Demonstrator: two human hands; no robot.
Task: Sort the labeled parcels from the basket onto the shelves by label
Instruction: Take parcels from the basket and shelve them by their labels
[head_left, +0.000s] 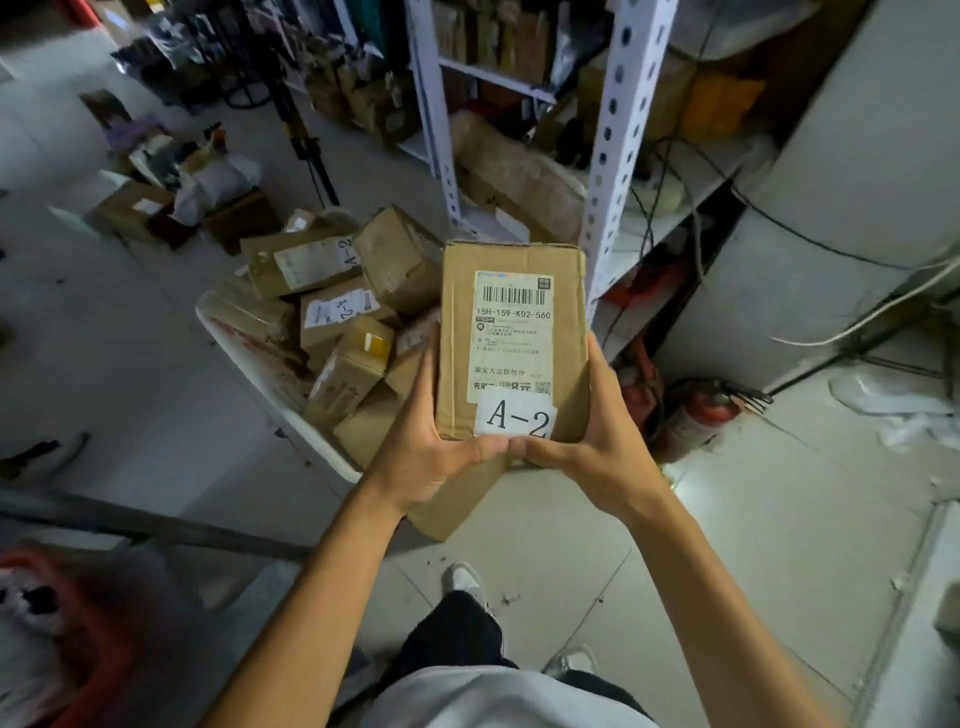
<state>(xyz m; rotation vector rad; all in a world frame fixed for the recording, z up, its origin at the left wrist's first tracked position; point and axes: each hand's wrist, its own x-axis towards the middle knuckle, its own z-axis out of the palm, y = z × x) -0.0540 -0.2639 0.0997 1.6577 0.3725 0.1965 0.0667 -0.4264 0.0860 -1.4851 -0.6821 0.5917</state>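
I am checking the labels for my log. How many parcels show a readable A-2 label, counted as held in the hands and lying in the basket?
Held parcel with A-2 label: 1
Basket parcels with readable A-2 label: 2
Total: 3

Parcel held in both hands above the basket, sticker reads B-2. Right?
Not quite. In the head view, the handwritten sticker on the parcel reads A-2, not B-2. The rest holds: left hand and right hand both grip it above the basket.
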